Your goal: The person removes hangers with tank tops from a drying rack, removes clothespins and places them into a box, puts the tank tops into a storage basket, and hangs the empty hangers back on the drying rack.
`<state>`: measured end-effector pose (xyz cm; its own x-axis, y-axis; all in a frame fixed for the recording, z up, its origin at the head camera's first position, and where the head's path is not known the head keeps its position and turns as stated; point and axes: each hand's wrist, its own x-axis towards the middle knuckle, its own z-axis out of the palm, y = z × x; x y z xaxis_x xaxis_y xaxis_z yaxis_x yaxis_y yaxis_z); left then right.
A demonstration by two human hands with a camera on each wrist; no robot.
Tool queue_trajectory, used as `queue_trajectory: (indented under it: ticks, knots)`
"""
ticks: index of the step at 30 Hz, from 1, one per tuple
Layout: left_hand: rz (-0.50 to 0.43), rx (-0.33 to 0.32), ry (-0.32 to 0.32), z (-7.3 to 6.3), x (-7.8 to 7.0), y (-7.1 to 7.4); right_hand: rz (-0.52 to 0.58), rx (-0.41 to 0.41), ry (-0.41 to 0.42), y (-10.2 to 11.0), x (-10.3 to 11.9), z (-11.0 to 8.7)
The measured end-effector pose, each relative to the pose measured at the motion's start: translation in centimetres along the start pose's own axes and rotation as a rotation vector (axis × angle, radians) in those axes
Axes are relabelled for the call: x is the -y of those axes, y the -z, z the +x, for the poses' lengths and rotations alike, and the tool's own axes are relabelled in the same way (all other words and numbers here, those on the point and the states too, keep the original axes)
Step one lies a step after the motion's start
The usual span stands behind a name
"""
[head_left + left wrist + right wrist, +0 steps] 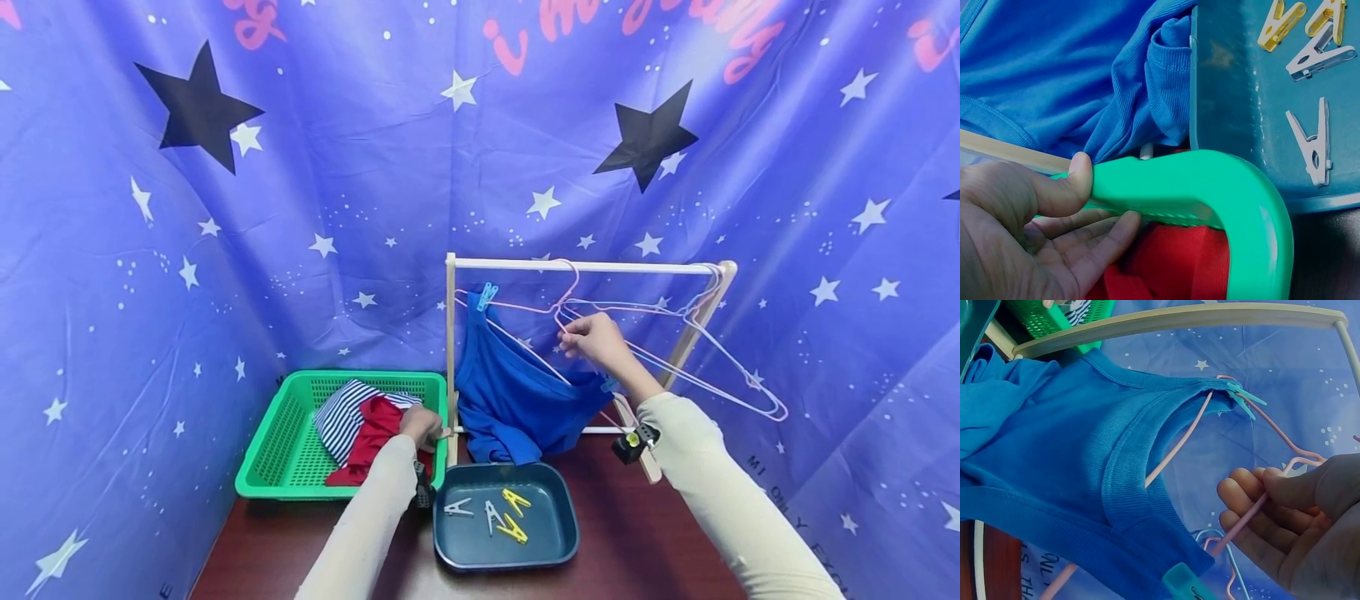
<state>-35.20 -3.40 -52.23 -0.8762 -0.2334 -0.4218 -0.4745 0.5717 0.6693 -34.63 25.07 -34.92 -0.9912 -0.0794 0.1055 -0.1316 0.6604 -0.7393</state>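
My right hand (594, 340) pinches one arm of a pink hanger (1244, 520) between thumb and fingers. The hanger's hook is over the rack's top bar (510, 264). A blue tank top (517, 387) hangs tilted on this hanger, one strap held by a light blue clothespin (487, 297), the other by a second light blue clothespin (1188, 581). At the green basket (262, 442), my left hand (1041, 219) grips the rim, thumb on the outside and fingers inside. Red cloth (1179, 262) and a striped garment (341, 421) lie in the basket.
A dark blue tray (555, 550) holds yellow clothespins (513, 530) and white clothespins (459, 507), in front of the wooden rack. Spare hangers (731, 354) hang at the bar's right end. A starry purple curtain (375, 167) surrounds the dark red table (630, 533).
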Motion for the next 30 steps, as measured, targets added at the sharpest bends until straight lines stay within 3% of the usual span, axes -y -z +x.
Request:
queue_trajectory:
  ticks: [9, 17, 22, 30]
  knots:
    - [-0.085, 0.015, -0.004, 0.3, 0.5, -0.1, 0.039, -0.026, -0.001, -0.5, -0.3, 0.0]
    - [-0.038, 0.014, 0.013, 0.3, -0.1, 0.1, 0.024, -0.073, -0.011, -0.4, 0.1, 0.0]
    - [-0.062, 0.024, 0.001, 0.2, -0.3, 0.3, 0.022, -0.128, 0.0, -0.2, 0.5, 0.3]
    - [-0.017, 0.017, -0.018, 0.3, 0.1, 0.1, -0.029, -0.215, 0.091, 1.3, 1.0, -0.3]
